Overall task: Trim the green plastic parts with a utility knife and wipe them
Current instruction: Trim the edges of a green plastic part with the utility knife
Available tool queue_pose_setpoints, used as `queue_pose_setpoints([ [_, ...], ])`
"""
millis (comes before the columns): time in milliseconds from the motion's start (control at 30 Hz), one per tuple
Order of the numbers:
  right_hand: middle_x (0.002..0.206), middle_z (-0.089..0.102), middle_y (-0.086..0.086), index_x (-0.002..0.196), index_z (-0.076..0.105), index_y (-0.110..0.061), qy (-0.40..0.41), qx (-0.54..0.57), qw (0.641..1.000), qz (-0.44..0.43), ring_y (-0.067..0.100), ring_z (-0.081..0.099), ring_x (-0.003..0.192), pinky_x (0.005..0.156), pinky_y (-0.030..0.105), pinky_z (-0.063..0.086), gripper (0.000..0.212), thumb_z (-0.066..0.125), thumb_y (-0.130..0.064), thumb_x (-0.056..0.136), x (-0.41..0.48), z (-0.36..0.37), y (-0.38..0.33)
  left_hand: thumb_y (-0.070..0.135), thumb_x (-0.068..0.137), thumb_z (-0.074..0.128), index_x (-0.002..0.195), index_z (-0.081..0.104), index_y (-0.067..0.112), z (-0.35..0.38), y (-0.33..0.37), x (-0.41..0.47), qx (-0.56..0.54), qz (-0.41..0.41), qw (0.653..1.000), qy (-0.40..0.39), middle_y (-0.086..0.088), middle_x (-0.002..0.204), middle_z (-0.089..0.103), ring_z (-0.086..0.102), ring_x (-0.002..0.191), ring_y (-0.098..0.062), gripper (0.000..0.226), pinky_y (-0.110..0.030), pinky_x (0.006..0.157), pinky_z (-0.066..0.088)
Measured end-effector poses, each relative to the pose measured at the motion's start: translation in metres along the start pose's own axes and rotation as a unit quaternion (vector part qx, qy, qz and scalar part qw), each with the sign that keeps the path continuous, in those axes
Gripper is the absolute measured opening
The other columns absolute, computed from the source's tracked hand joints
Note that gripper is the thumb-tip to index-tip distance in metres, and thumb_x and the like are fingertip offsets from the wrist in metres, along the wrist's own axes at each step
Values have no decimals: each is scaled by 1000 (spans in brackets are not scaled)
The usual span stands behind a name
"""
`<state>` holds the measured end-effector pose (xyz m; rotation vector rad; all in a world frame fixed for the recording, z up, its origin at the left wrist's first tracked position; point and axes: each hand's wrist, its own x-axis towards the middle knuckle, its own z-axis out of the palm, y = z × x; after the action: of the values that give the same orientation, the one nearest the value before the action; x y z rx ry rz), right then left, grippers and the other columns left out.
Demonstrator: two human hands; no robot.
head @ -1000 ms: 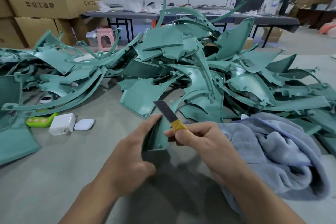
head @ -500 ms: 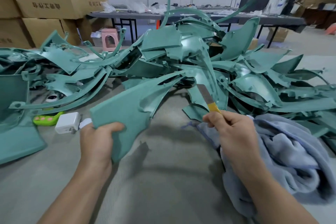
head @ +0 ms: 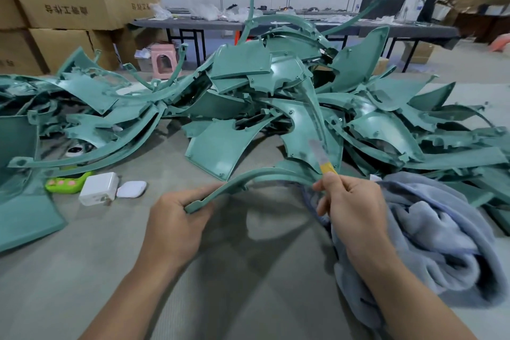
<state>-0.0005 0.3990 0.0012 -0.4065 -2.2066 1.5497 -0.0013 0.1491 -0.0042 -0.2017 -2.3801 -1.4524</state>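
Left hand (head: 176, 223) has its fingers curled round the near end of a curved green plastic strip (head: 248, 181), thumb on top. The strip arches up off the grey worktop (head: 41, 284), and its far end sits right by the right hand (head: 354, 210). That hand's fingers are bunched tight, pinching the yellow handle of the utility knife (head: 325, 167). The blade points up and away and is pretty blurry.

The big pile of green plastic parts (head: 276, 85) is heaped just behind, and a blue-grey towel (head: 430, 229) is crumpled under the right wrist. Off to the left are 1 white charger brick (head: 98, 188), 1 small white case (head: 132, 188) touching it, and a lime green gadget (head: 66, 185). Cardboard boxes (head: 69, 0) are stacked at back left, with a pink stool (head: 164, 59) near them.
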Motion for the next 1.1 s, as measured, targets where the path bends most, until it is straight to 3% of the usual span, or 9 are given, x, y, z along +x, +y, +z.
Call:
queue_pose_setpoints([
  [133, 50, 61, -4, 63, 71, -22, 73, -147, 986, 8, 14, 58, 60, 57, 30, 40, 39, 54, -34, 97, 5, -9, 1, 8, 87, 73, 92, 67, 71, 0, -10, 2, 9, 2, 1000, -4, 33, 91, 74, 67, 88, 14, 64, -3, 71, 46],
  [200, 50, 57, -3, 67, 68, -16, 78, -199, 977, 4, 19, 54, 58, 53, 31, 34, 40, 51, -33, 99, 5, -10, 1, 10, 88, 74, 93, 69, 69, 0, -10, 1, 0, 2, 1000, -2, 31, 90, 74, 67, 88, 13, 60, -3, 70, 47],
  [300, 59, 61, 3, 73, 68, -16, 65, -262, 963, -2, 31, 56, 66, 60, 37, 38, 41, 46, -37, 101, 2, -5, 2, 29, 83, 70, 101, 72, 61, 3, -5, -2, -13, 15, 1000, 16, 31, 91, 74, 68, 88, 12, 37, -3, 71, 47],
  [367, 66, 64, 5, 80, 70, -18, 56, -291, 955, -5, 34, 57, 73, 63, 37, 37, 40, 44, -39, 101, 1, -2, 3, 24, 84, 70, 98, 72, 63, 5, -5, -4, -25, 20, 999, 31, 31, 87, 74, 67, 82, 14, 41, -1, 66, 44],
  [467, 72, 67, 6, 83, 71, -19, 49, -292, 955, 3, 35, 58, 78, 65, 38, 41, 40, 42, -40, 102, 2, -2, 4, 4, 87, 70, 89, 72, 64, 8, -10, -5, -33, 18, 999, 36, 33, 82, 72, 66, 79, 15, 61, 1, 64, 42],
  [600, 67, 65, 2, 76, 68, -19, 53, -265, 963, 1, 27, 58, 70, 57, 36, 37, 41, 44, -39, 103, 4, -2, 5, 3, 85, 70, 78, 74, 56, 9, -8, -7, -53, 18, 997, 62, 30, 62, 63, 57, 60, 16, 54, 1, 56, 38],
  [800, 61, 61, -1, 73, 65, -18, 46, -258, 965, 11, 14, 52, 60, 49, 28, 28, 41, 45, -36, 103, 5, 0, 7, 7, 90, 69, 95, 65, 74, 10, -5, -8, -17, 18, 998, 64, 38, 89, 71, 66, 86, 16, 66, 1, 67, 44],
  [933, 72, 64, 4, 81, 65, -15, 30, -294, 955, 26, 27, 54, 68, 59, 35, 33, 40, 40, -36, 104, 8, 1, 9, 0, 87, 71, 91, 60, 79, 12, -4, -10, 11, 30, 999, 34, 46, 92, 66, 62, 92, 23, 80, 4, 73, 41],
  [1100, 78, 63, 10, 86, 60, -11, 14, -362, 932, 35, 34, 57, 77, 65, 36, 40, 41, 36, -38, 105, 7, 10, 6, 4, 86, 72, 100, 65, 70, 13, -5, -11, 21, 45, 998, 39, 47, 91, 65, 61, 91, 24, 67, 5, 73, 40],
])
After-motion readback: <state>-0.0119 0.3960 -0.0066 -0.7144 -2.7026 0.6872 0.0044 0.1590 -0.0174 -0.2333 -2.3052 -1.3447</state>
